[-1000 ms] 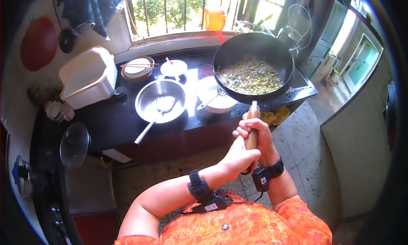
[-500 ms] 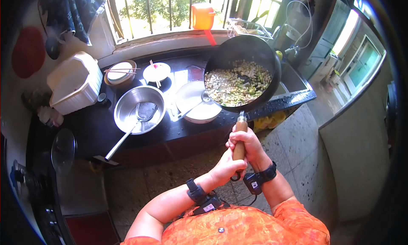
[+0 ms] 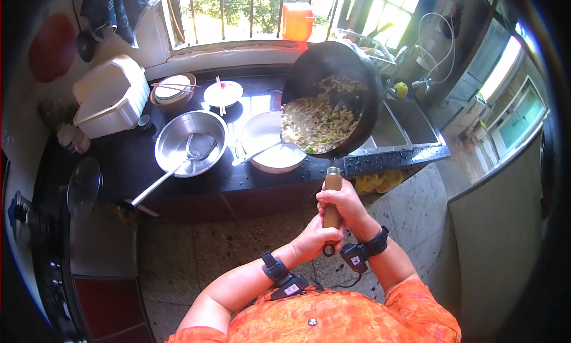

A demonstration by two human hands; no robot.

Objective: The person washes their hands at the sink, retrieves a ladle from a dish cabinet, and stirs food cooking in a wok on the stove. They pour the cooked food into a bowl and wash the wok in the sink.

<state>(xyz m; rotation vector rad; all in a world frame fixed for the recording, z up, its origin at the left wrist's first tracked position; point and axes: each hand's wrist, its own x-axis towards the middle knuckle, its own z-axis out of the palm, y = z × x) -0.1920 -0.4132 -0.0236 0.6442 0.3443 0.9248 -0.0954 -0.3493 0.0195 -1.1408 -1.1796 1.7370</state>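
Observation:
Both of my hands grip the wooden handle (image 3: 331, 215) of a large dark wok (image 3: 363, 114). My left hand (image 3: 315, 237) is closed low on the handle, near its end ring. Higher up, nearer the wok, my right hand (image 3: 346, 203) wraps round it. Tilted to the left, the wok holds chopped pale and green food (image 3: 324, 121) gathered toward its lower left edge. That edge overlaps a white bowl (image 3: 262, 126) on the counter and hides part of it. A spoon or ladle handle (image 3: 253, 155) lies across the bowl; its far end is hidden.
Left of the bowl stands a steel basin (image 3: 163, 155) with a long-handled ladle (image 3: 157, 186) in it. Behind are a small plate (image 3: 232, 94) with chopsticks, stacked bowls (image 3: 189, 96) and a white plastic basket (image 3: 113, 120). A sink (image 3: 416, 123) lies to the right, by the barred window.
The wok has tipped further left, and its food has shifted toward the left edge over the bowl. Both hands keep their hold on the handle. The head view has shifted slightly.

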